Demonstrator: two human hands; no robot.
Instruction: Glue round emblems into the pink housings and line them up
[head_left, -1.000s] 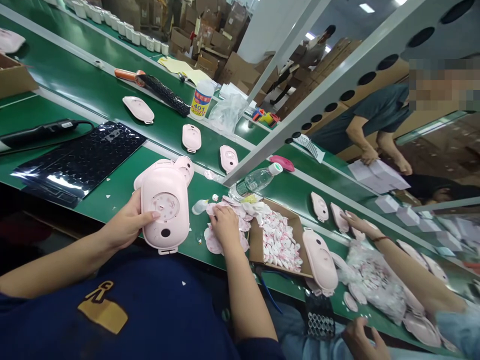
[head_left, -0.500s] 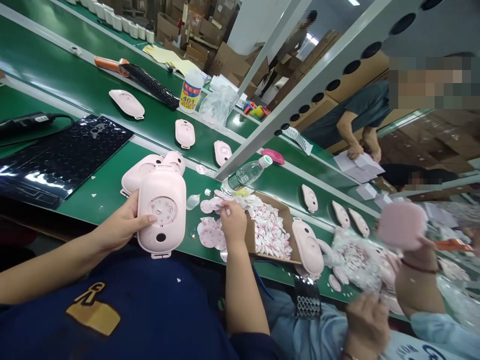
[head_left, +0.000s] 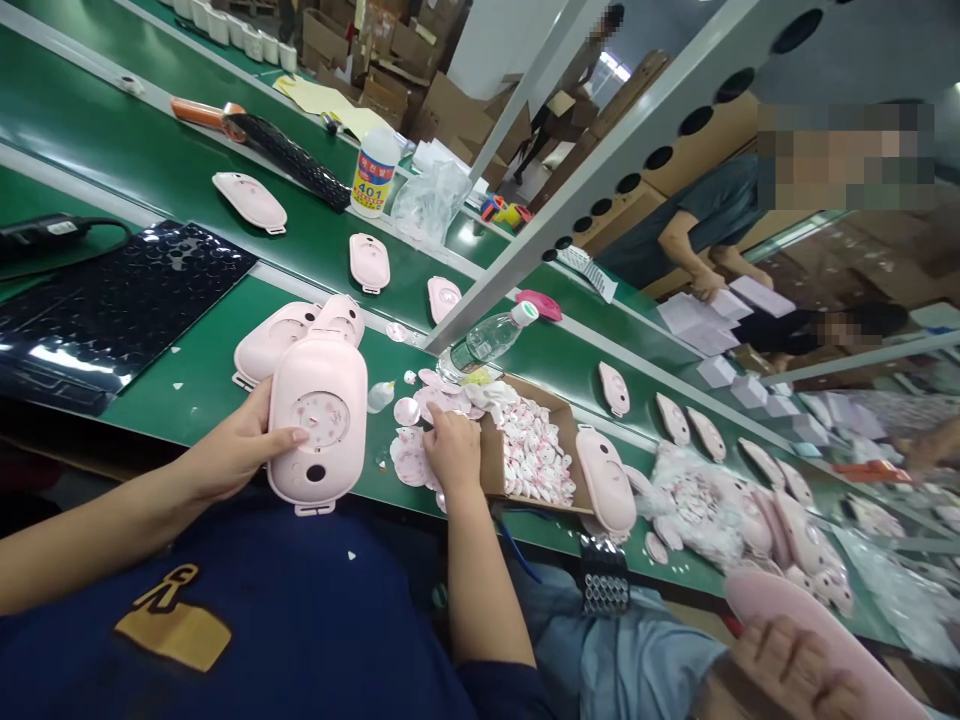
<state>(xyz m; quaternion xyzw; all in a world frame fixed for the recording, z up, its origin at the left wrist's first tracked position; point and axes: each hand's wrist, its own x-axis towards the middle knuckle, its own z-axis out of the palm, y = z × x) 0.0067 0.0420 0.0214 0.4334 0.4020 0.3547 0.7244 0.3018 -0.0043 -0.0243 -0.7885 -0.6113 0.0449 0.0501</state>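
My left hand (head_left: 236, 452) grips a pink plastic shell (head_left: 319, 420) by its left side, thumb across the front, holding it upright above the near edge of the green belt (head_left: 202, 375). My right hand (head_left: 452, 448) rests knuckles up on a scatter of round pink discs (head_left: 410, 462), fingers curled down among them; what they pinch is hidden. Two more pink shells (head_left: 274, 340) lie just behind the held one. An open cardboard box (head_left: 491, 465) of small pink and white parts stands right of my right hand.
A black blister tray (head_left: 112, 305) and a black tool lie at left. Pink shells, a glue bottle (head_left: 373, 172) and a water bottle (head_left: 487, 340) sit farther up the belts. A co-worker's hand (head_left: 787, 675) holds a pink shell at lower right. A grey post (head_left: 600, 170) crosses diagonally.
My right hand has dropped a little lower onto the discs. The co-worker's raised hand with a pink shell has left the right side; a hand holding a shell now shows at lower right.
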